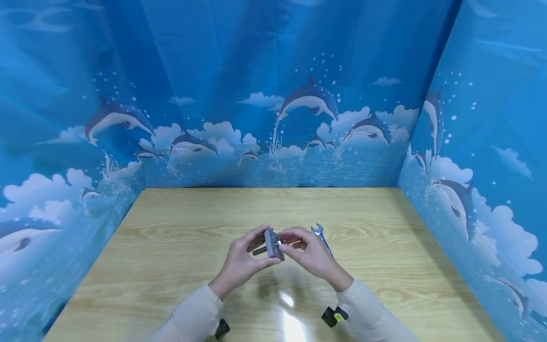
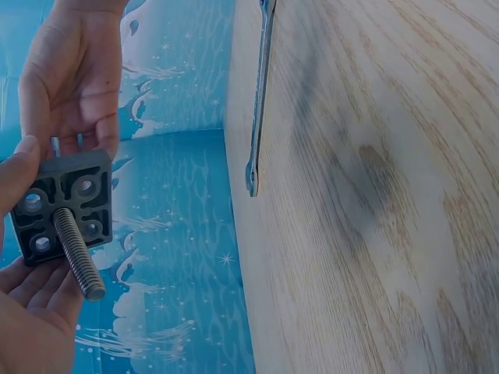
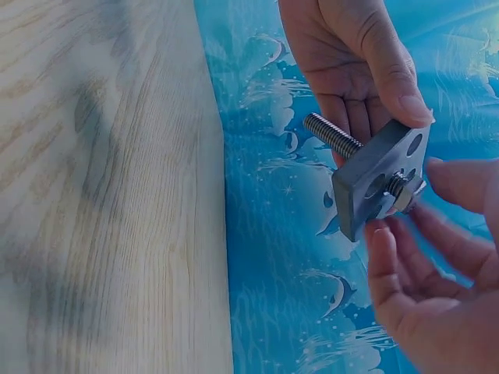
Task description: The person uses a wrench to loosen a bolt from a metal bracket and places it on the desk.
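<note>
Where the plate is: I hold the dark plate (image 1: 271, 244) above the wooden table (image 1: 128, 275), between my two hands; it is tilted on edge, I think so that both its faces can be reached.

Left hand: my left hand (image 1: 241, 256) is clamped on the plate, fingers at its twelve o'clock edge, thumb at its six o'clock edge; with such a grip, as I judge, the middle is free and the plate cannot easily turn.

Threaded rod: from the middle of the plate comes the rod (image 2: 79, 253), pointing to about eight o'clock in the head view, into the hollow of my left hand; there it seems to have room.

Hex piece: on the opposite face, toward three o'clock, a silver hex piece (image 3: 405, 195) stands slightly off the plate, with some thread showing between; whether it is a head or a nut, I cannot tell.

Right hand: my right hand (image 1: 309, 251) is bent around this hex piece, thumb and fingers close to it; whether they pinch it or are slightly apart, I cannot tell.

Wrench: at one o'clock from my right hand, the wrench (image 1: 318, 231) lies on the table, open end away from me; probably it is placed there for easy reach.
</note>
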`<control>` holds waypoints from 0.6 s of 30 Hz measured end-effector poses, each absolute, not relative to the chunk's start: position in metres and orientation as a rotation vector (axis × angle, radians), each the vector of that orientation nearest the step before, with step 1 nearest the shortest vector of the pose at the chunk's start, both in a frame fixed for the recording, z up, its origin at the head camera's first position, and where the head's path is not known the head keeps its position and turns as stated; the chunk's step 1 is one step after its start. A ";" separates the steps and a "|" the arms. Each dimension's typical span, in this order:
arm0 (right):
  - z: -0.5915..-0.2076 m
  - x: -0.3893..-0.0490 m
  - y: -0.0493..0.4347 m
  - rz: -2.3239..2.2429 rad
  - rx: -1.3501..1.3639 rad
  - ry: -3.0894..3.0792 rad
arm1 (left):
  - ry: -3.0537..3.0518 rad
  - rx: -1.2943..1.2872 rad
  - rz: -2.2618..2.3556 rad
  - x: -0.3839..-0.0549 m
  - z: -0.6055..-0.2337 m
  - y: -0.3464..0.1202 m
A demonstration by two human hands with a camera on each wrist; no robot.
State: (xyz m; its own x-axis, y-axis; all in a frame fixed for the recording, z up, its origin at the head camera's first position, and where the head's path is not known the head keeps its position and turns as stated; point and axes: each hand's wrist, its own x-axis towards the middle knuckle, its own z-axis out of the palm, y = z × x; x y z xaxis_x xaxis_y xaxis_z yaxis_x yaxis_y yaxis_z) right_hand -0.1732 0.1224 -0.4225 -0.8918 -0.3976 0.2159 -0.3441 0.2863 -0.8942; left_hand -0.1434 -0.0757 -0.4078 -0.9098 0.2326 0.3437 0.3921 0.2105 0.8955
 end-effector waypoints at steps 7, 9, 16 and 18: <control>-0.412 -0.170 0.121 -1.686 -0.523 2.362 | -2.331 -0.591 -1.787 -0.144 -0.411 -0.076; -0.420 -0.173 0.121 -1.687 -0.488 2.351 | -2.333 -0.592 -1.778 -0.144 -0.411 -0.076; -0.426 -0.175 0.118 -1.667 -0.460 2.425 | -2.351 -0.608 -1.755 -0.143 -0.411 -0.076; -0.427 -0.175 0.117 -1.667 -0.470 2.450 | -2.357 -0.606 -1.754 -0.143 -0.411 -0.076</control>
